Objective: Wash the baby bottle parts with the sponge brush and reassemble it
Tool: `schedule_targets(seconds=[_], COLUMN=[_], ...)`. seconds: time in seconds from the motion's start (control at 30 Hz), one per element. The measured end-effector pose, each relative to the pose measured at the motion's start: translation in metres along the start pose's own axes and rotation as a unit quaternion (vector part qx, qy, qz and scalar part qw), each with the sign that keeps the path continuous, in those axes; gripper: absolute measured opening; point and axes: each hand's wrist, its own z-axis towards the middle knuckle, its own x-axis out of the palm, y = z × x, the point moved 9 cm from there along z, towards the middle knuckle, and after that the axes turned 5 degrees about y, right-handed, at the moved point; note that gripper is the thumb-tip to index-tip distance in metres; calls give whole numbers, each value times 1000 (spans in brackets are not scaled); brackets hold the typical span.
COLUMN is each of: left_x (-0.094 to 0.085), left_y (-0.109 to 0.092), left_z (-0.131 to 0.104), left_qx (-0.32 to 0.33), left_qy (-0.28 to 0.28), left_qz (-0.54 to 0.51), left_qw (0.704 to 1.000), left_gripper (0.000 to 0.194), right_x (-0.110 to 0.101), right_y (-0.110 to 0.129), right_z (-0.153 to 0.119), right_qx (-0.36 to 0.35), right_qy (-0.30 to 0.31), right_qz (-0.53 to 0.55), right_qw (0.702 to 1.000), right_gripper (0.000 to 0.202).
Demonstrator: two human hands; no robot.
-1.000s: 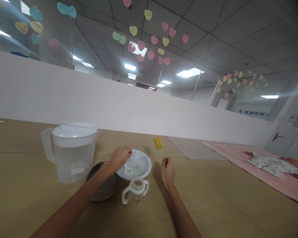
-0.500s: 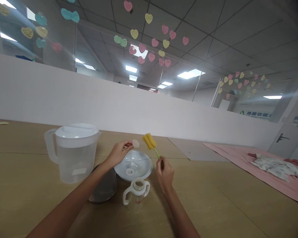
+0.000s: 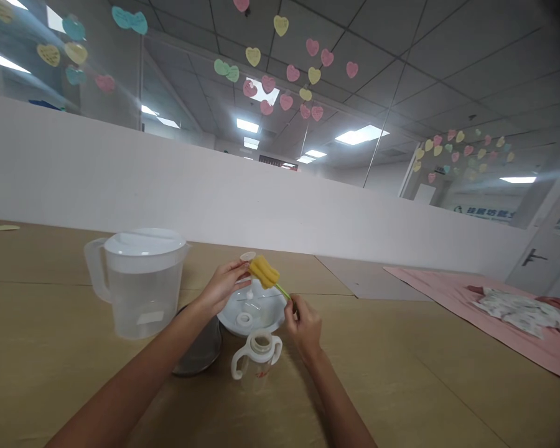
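Observation:
My left hand [image 3: 224,287] pinches a small clear round bottle piece [image 3: 247,256] above a white bowl [image 3: 277,322]. In my right hand [image 3: 304,325] is the green handle of a sponge brush [image 3: 264,272]. Its yellow sponge head is up against the clear piece and the left fingertips, partly covering them. Inside the bowl lie a white ring [image 3: 244,320] and some clear parts that are hard to make out. In front of the bowl, a clear baby bottle [image 3: 256,375] stands upright without a lid, with a white two-handled collar around its neck.
Left of the bowl stands a lidded clear pitcher [image 3: 142,298] holding liquid. A dark round container [image 3: 198,351] sits partly behind my left forearm. To the right, a pink cloth [image 3: 429,286] carries a baby-like figure in patterned clothing [image 3: 518,308]. A white wall [image 3: 214,199] borders the table.
My right hand has brought the sponge head left and down to the clear piece. My left hand has shifted slightly left. The bottle, bowl and pitcher stay in place.

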Motion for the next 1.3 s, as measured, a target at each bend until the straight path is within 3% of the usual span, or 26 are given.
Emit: schedule_targets(seconds=[0.1, 0.2, 0.37, 0.5, 0.63, 0.8, 1.0, 1.17, 1.3], left_x=[-4, -9, -14, -2, 7, -4, 0, 0, -6], left_y=[4, 4, 2, 2, 2, 5, 4, -1, -7], left_z=[1, 3, 6, 4, 3, 4, 3, -2, -5], left_qx=[-44, -70, -52, -46, -47, -69, -59, -72, -73], left_qy=[-22, -29, -30, 14, 49, 15, 27, -7, -22], left_qz=[-105, -148, -134, -103, -89, -100, -102, -134, -120], left_qw=[993, 986, 989, 993, 994, 993, 993, 988, 990], left_gripper=[12, 9, 8, 9, 13, 9, 14, 9, 4], right_x=[5, 7, -1, -12, -3, 5, -13, 0, -3], right_y=[8, 2, -8, -9, 4, 3, -1, 13, 10], right_z=[-1, -2, 0, 2, -1, -5, -2, -6, -6], right_qx=[-44, -55, -60, -23, -66, -105, -60, -125, -139], right_qy=[18, 33, 30, -20, 1, 41, -32, 9, 12], right_qz=[-8, -23, -44, -20, -26, -63, -40, -15, -10], right_qw=[999, 998, 997, 999, 997, 992, 997, 992, 990], right_gripper=[24, 24, 21, 23, 24, 22, 22, 20, 17])
